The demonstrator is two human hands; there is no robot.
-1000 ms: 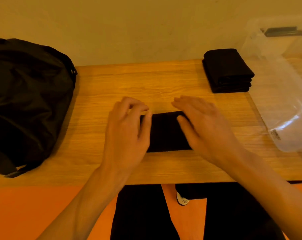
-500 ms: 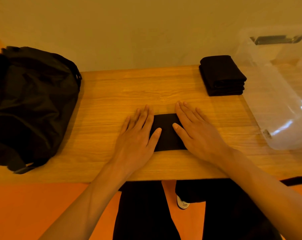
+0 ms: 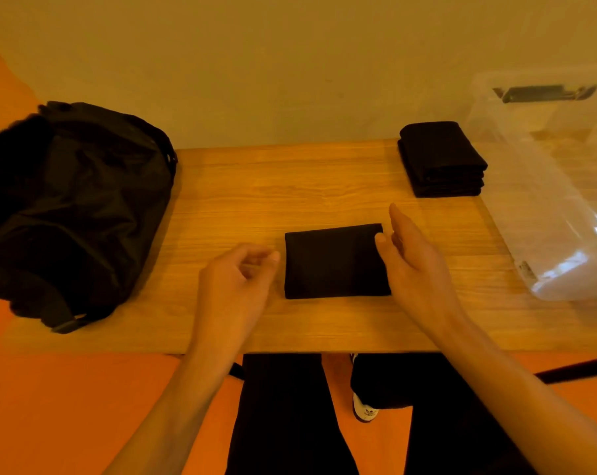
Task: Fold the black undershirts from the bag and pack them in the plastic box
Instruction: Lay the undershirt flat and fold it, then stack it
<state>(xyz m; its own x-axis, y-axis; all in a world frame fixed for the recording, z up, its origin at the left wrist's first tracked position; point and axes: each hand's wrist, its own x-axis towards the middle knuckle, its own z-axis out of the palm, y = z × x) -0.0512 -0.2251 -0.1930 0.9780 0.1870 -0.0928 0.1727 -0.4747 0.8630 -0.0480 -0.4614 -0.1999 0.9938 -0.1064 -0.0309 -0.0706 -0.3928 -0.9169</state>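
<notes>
Left hand loosely curled, right hand open.

My left hand and right hand are bare, as are my left forearm and right forearm. Below the near edge of the desk I wear plain black trousers. Between the legs shows one white shoe with a small dark logo.

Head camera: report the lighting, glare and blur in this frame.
Head view: warm orange cast throughout; white glare on the plastic box near its front corner; the bag and folded undershirt read as near-featureless black; the left hand looks slightly motion-blurred.
</notes>
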